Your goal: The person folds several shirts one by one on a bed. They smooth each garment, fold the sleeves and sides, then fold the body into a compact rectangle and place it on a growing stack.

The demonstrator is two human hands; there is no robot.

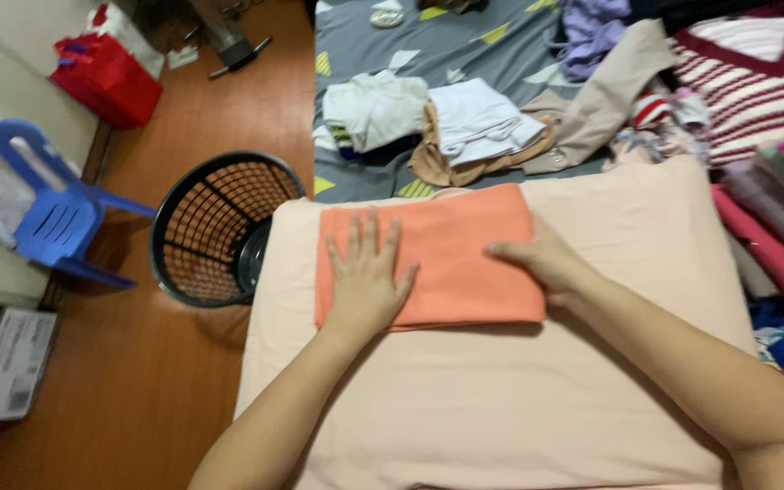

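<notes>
I see my left hand (367,277) pressed flat, fingers spread, on the folded orange cloth (437,259), while my right hand (542,261) rests open at its right edge, on a pale peach pillow (501,399). Left of the pillow stands a black mesh laundry basket (220,227) on the wooden floor. Beyond lie folded white garments (428,113) on a grey bedsheet (465,41), beside a striped sweater (750,82).

The folded orange cloth (451,259) lies on the peach pillow (519,408), near its far edge. Behind the pillow, folded white garments (428,113) sit on the grey patterned bed (455,45). The black mesh basket (215,227) stands on the wooden floor (138,381), touching the pillow's left edge.
</notes>
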